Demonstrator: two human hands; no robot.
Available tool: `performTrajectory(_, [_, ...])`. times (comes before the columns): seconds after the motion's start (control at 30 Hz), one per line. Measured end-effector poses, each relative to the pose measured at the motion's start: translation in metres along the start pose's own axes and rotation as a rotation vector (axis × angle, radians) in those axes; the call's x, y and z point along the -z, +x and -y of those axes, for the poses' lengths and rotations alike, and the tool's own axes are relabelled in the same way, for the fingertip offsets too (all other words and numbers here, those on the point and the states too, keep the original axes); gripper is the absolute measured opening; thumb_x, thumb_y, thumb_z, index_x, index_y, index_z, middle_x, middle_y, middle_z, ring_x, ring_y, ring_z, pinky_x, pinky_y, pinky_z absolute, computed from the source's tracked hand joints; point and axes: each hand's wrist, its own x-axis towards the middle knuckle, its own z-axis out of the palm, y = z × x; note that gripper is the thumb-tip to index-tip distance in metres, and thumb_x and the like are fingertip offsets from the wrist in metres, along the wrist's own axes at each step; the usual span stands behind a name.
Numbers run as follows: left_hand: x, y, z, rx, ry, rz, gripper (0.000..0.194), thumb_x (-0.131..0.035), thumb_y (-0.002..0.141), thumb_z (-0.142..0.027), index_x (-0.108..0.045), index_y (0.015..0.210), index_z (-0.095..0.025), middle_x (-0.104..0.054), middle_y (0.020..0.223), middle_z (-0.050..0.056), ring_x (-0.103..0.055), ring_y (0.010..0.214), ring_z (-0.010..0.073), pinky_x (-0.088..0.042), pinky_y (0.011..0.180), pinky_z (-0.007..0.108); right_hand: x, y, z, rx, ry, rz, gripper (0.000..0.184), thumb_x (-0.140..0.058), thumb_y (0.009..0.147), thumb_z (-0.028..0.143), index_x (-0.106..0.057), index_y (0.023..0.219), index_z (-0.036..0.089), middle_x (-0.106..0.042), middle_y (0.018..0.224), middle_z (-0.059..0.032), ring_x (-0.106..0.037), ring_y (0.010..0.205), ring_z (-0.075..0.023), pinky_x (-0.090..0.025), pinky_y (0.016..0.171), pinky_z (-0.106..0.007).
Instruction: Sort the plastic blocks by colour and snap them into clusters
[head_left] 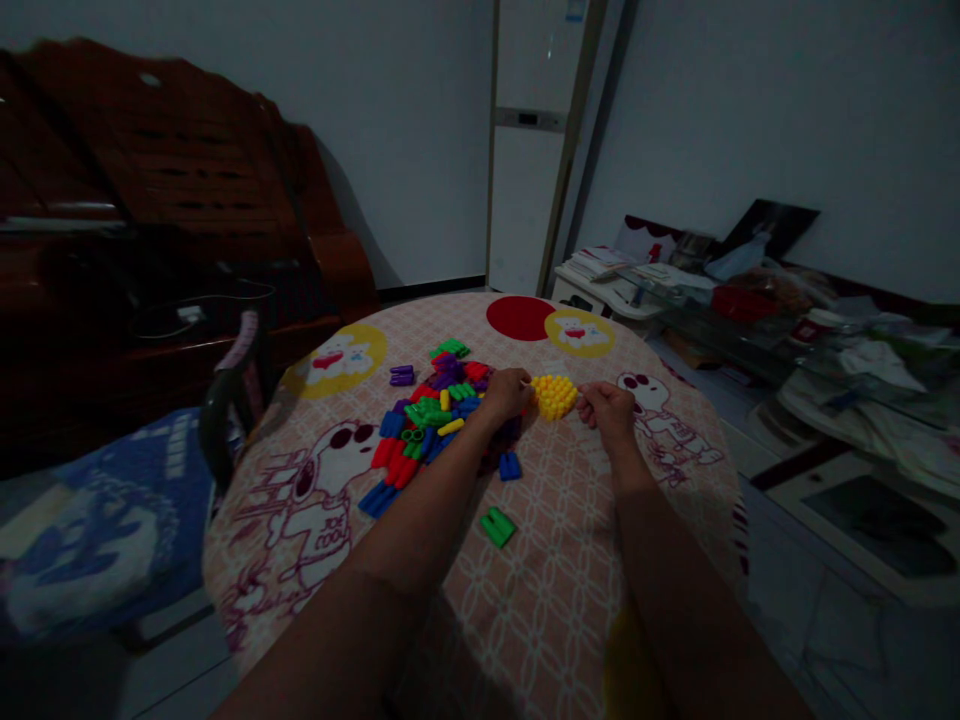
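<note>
A cluster of small yellow toy pieces (pixel 555 397) sits between my two hands on the patterned tablecloth. On its left edge, my left hand (pixel 510 392) is closed in a pinch. My right hand (pixel 607 410) pinches at the cluster's right edge with bent fingers. Beside my left forearm lies a heap of coloured plastic blocks in red, blue, green, purple and yellow, such as a green block (pixel 426 412); the forearm hides part of the heap. A single blue block (pixel 510 466) and a green block (pixel 497 526) lie apart, nearer to me.
The round table (pixel 555 600) wears a printed cloth. A chair (pixel 225 400) with a blue cushion (pixel 112 520) stands at the left, before a wooden sofa (pixel 195 170). At the right is a cluttered low cabinet (pixel 795 510). A tall white air conditioner (pixel 525 190) stands behind.
</note>
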Motion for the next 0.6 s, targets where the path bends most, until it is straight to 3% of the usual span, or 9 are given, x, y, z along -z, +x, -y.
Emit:
performTrajectory(0.17, [0.011,-0.002,0.0,0.009,0.052,-0.018,0.033,-0.056,0.088,-0.016,-0.071,0.118,-0.013,-0.076,0.106,0.011,-0.07,0.1,0.0204,-0.052,0.093,0.03,0.0,0.0,0.0,0.009,0.005,-0.005,0.026,-0.067,0.07,0.044,-0.068,0.068,0.017,-0.063,0.054,0.0006,-0.048,0.039,-0.0085,-0.033,0.036,-0.02])
performTrajectory(0.37, [0.08,-0.014,0.037,0.119,0.207,-0.117,0.03,-0.068,0.082,-0.026,-0.073,0.111,-0.019,-0.076,0.102,0.009,-0.068,0.1,0.0235,-0.051,0.088,0.03,0.001,0.001,-0.003,0.003,0.001,-0.012,0.027,-0.067,0.07,0.044,-0.068,0.067,0.018,-0.063,0.053,0.0004,-0.047,0.039,-0.009,-0.032,0.035,-0.02])
performTrajectory(0.43, [0.097,-0.021,0.056,0.2,0.285,-0.022,0.026,-0.075,0.075,-0.03,-0.075,0.1,-0.022,-0.076,0.098,0.007,-0.069,0.097,0.0243,-0.052,0.082,0.028,0.001,0.001,-0.003,0.003,0.007,-0.016,0.027,-0.067,0.07,0.044,-0.067,0.066,0.018,-0.062,0.052,0.0006,-0.046,0.038,-0.0087,-0.031,0.035,-0.02])
performTrajectory(0.53, [0.102,-0.027,0.078,0.3,0.316,0.158,0.018,-0.081,0.064,-0.028,-0.075,0.081,-0.023,-0.076,0.088,0.005,-0.07,0.087,0.0245,-0.051,0.074,0.027,0.0,0.0,-0.002,0.002,0.01,-0.015,0.026,-0.066,0.07,0.043,-0.067,0.067,0.018,-0.063,0.053,0.0005,-0.047,0.038,-0.0087,-0.031,0.035,-0.02])
performTrajectory(0.6, [0.097,-0.029,0.085,0.3,0.289,0.141,0.017,-0.083,0.059,-0.024,-0.074,0.073,-0.023,-0.076,0.082,0.005,-0.07,0.083,0.0247,-0.051,0.072,0.026,0.0,0.0,-0.001,-0.001,0.013,-0.015,0.026,-0.067,0.069,0.043,-0.067,0.068,0.017,-0.063,0.053,0.0005,-0.048,0.039,-0.0088,-0.031,0.035,-0.02])
